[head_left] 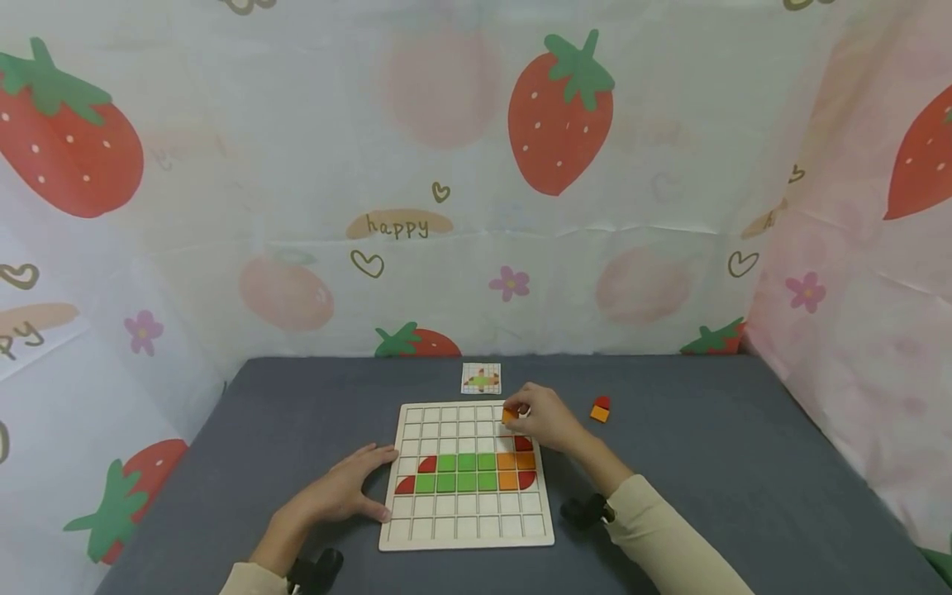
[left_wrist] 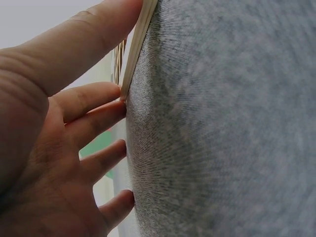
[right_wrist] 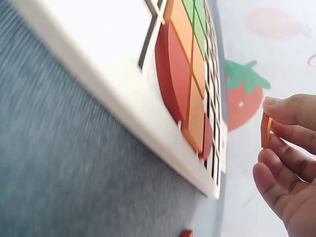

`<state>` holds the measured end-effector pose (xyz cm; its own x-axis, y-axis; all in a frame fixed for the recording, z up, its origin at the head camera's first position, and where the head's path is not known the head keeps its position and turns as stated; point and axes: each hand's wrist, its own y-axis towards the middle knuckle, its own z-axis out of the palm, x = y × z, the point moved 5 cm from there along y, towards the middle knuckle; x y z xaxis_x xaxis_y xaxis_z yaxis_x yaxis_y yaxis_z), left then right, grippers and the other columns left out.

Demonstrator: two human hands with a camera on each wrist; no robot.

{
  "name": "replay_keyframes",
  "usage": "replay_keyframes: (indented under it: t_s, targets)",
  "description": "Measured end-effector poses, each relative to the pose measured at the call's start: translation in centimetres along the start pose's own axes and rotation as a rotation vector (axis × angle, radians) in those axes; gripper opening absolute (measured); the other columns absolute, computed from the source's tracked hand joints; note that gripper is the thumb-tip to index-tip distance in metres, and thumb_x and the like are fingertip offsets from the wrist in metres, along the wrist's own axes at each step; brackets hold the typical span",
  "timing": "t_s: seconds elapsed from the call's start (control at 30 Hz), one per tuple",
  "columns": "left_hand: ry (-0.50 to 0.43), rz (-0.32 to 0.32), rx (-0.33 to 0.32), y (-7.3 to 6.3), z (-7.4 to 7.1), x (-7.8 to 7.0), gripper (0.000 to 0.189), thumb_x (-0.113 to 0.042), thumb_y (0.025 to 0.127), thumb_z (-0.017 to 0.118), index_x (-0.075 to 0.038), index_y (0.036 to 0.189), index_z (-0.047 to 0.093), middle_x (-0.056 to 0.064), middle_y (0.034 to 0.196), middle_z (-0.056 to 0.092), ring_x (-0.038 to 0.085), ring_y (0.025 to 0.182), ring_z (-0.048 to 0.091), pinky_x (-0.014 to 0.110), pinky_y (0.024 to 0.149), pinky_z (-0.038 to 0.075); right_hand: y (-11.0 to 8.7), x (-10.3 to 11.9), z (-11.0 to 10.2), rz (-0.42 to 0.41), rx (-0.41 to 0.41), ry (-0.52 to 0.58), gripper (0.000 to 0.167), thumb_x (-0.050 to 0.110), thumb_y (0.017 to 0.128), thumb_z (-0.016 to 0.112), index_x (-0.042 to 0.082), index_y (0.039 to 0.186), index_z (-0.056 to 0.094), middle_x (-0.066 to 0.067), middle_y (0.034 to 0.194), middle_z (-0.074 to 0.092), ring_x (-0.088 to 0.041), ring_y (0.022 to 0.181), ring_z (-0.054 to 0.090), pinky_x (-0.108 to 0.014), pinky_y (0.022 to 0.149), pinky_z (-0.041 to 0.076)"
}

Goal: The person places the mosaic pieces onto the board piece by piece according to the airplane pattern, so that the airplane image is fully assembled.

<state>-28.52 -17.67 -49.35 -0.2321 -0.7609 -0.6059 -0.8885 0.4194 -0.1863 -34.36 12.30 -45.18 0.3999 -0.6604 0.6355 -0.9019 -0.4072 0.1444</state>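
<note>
A pale wooden grid board (head_left: 466, 527) lies on the dark table, with green tiles (head_left: 466, 473), orange tiles (head_left: 507, 470) and red rounded tiles (head_left: 427, 464) set in its middle rows. Above the upper right cells my right hand (head_left: 546, 420) pinches an orange tile (right_wrist: 265, 130) between thumb and fingertips; the right wrist view shows that tile edge-on, off the board. At the board's left edge my left hand (head_left: 345, 487) rests with fingers extended and spread. Its thumb and some fingertips touch the wooden rim (left_wrist: 139, 44) in the left wrist view.
Behind the board lies a small picture card (head_left: 481, 378) with a coloured grid pattern. Right of the right hand sit a loose red tile (head_left: 602, 402) and an orange tile (head_left: 599, 414), close together. A strawberry-printed curtain (head_left: 476, 273) encloses the back and sides of the table.
</note>
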Motion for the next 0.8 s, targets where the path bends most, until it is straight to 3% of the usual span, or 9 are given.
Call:
replay_keyframes:
  t_s: [0.6,0.8]
  targets:
    - [0.015,0.006,-0.009,-0.2,-0.1,-0.2,0.096,-0.034,0.064,0.088,-0.002,0.143,0.046,0.019,0.151,0.042,0.046,0.145,0.025,0.069,0.108,0.024,1.8,2.2,3.3,-0.059,0.080,-0.009,0.024,0.008,0.085,0.073,-0.001,0.107,0.072,-0.008,0.098,0.063,-0.016,0.085,0.058,-0.027,0.072,0.050]
    - [0.011,-0.007,-0.009,-0.2,-0.1,-0.2,0.095,-0.034,0.063,0.088,-0.004,0.144,0.046,0.018,0.151,0.042,0.046,0.145,0.026,0.069,0.108,0.025,2.2,2.5,4.4,-0.064,0.120,-0.020,0.021,0.007,0.085,0.073,-0.001,0.105,0.073,-0.008,0.094,0.063,-0.014,0.079,0.051,-0.025,0.069,0.046]
